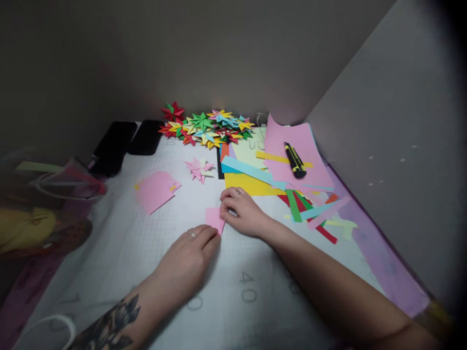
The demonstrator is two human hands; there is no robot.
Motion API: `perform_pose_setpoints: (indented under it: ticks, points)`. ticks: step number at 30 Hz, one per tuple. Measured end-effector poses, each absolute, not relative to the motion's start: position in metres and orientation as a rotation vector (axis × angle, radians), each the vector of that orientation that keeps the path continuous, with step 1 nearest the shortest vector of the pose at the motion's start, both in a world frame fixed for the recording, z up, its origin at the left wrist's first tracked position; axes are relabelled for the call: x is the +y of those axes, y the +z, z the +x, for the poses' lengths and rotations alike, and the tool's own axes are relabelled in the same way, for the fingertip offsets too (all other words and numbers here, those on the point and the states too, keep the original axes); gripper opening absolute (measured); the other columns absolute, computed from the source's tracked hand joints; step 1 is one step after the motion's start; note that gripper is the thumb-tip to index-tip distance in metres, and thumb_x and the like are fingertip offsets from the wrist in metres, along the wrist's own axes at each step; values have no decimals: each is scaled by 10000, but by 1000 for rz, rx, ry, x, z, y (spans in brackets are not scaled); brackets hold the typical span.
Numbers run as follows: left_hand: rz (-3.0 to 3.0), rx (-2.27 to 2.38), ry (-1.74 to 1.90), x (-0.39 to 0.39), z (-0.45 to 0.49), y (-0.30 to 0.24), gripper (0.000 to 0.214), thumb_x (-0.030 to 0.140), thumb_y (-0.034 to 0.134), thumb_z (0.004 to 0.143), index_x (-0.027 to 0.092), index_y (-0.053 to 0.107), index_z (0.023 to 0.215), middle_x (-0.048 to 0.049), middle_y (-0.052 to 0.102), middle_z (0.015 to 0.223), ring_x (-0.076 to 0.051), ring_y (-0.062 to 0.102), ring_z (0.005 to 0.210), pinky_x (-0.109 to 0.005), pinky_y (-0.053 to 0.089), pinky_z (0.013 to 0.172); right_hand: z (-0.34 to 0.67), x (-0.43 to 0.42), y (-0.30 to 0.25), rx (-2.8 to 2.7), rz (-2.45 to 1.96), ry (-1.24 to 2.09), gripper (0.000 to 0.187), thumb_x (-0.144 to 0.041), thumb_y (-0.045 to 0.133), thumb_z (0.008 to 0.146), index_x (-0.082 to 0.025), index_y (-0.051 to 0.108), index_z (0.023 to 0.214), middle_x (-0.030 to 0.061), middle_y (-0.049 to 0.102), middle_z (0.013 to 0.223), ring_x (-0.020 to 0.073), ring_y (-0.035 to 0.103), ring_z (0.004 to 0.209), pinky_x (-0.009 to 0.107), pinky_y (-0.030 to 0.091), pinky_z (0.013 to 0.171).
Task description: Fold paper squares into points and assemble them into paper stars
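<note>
Hands (190, 253) (245, 212) hold thin, folded pink paper (212, 217).

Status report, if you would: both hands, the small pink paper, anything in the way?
Left hand, right hand: both touching small pink paper. Paper partly hidden by hands. Nothing seen blocking; mostly pink paper star sits apart, farther off.

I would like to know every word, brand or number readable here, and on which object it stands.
"40": white gridded sheet, lower middle of the picture.
"0": same sheet, beside the left wrist.
"1" and "0", faint: same sheet, lower left.
Other printed marks: partly covered or too small to read.
Cutter knife: no readable brand.
</note>
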State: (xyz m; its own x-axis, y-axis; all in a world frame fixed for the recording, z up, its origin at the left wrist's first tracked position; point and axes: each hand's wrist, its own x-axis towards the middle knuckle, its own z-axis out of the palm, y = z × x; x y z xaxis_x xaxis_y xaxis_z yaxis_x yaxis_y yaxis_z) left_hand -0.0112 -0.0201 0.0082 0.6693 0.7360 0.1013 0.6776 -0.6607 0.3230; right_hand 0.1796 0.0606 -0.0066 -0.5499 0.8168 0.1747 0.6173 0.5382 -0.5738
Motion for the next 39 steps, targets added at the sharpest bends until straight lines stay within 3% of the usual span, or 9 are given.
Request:
perform_pose_setpoints:
  ticks: [7,17,25,33,39]
  points:
    - [2692,1236,172,-20,-3,5,577,7,400,745,95,399,1315,-120,613,962,-249,555,894,-395,502,751,178,60,-9,-2358,-1202,614,77,-181,595,776,-193,601,699,41,559,974,198,484,930,365,390,836]
    - [2744,1218,174,-20,-3,1,453,57,414,804,139,478,1245,-108,595,961,-231,539,886,-366,490,738,175,59,-10,-2332,-1239,590,97,-176,593,769,-190,594,673,39,569,948,197,487,899,359,392,815]
    - [2767,1203,182,-24,-2,0,373,64,376,861,73,510,1208,-140,605,967,-261,556,912,-409,517,730,174,57,-13,-2322,-1250,544,104,-183,583,773,-192,589,670,40,568,949,204,486,904,366,389,814]
    - [2776,1191,173,-26,2,3,396,55,398,823,25,511,1202,-178,616,993,-285,567,964,-414,511,784,173,55,-11,-2347,-1273,527,85,-194,583,780,-194,582,695,40,565,964,206,483,921,366,382,815]
    - [2688,1261,255,-27,-2,4,389,36,393,804,82,536,1163,-151,613,1052,-255,557,980,-379,518,790,176,57,-10,-2362,-1241,581,86,-187,575,796,-194,580,710,35,558,971,197,474,934,360,374,833]
